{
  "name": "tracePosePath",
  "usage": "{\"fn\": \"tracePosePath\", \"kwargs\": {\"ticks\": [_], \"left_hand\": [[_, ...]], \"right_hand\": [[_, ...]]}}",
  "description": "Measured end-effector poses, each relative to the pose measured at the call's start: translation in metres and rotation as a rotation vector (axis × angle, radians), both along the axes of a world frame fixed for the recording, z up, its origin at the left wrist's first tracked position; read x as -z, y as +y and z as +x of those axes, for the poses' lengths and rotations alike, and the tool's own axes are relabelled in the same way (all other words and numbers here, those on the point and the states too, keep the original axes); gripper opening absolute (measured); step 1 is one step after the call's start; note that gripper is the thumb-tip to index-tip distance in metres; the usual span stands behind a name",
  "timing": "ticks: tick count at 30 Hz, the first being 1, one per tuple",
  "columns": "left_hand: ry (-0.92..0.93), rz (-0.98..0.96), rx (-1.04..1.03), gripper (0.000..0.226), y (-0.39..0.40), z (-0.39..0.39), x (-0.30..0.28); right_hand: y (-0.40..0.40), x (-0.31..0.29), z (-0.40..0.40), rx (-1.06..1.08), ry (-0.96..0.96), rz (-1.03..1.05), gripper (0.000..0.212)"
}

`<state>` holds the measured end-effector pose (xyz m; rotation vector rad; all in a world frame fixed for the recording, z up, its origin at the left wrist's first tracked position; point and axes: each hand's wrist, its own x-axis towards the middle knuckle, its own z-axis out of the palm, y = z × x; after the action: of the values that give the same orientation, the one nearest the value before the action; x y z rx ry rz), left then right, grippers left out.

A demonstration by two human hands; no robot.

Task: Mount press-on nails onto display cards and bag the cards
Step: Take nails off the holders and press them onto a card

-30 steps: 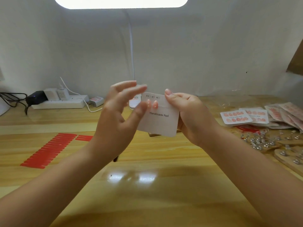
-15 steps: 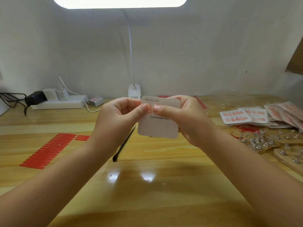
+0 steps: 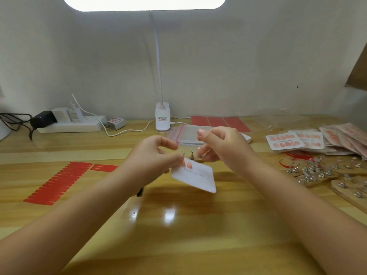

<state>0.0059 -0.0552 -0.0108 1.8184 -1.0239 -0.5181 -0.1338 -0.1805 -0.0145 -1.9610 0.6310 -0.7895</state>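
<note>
Your left hand (image 3: 153, 157) pinches the white card (image 3: 195, 176) by its top-left corner, so the card hangs tilted just above the counter (image 3: 178, 235), one pink nail (image 3: 189, 165) stuck on right beside your fingers (image 3: 177, 158). Your right hand (image 3: 222, 145) is off the card, just above it, fingers loosely curled, holding nothing I can see. Finished cards (image 3: 285, 140) sit far right.

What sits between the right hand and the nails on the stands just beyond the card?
Nothing visible blocks it. The right hand hovers right beside the nail stands, fingers loose and empty. The card, pinched by the left hand, hangs lower and nearer the camera, off that path.
</note>
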Motion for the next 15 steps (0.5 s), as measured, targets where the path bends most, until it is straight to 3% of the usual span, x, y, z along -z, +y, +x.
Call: {"fn": "tracePosePath", "kwargs": {"ticks": [3, 8, 15], "left_hand": [[-0.328, 0.19, 0.04, 0.031, 0.003, -0.002, 0.009], [-0.913, 0.358, 0.015, 0.066, 0.006, -0.007, 0.022], [-0.93, 0.047, -0.078, 0.034, 0.001, -0.005, 0.036]], "right_hand": [[-0.006, 0.013, -0.002, 0.187, 0.108, -0.299, 0.033], [-0.012, 0.033, -0.003, 0.368, 0.424, -0.773, 0.035], [-0.013, 0.046, 0.004, 0.429, 0.459, -0.721, 0.031]]}}
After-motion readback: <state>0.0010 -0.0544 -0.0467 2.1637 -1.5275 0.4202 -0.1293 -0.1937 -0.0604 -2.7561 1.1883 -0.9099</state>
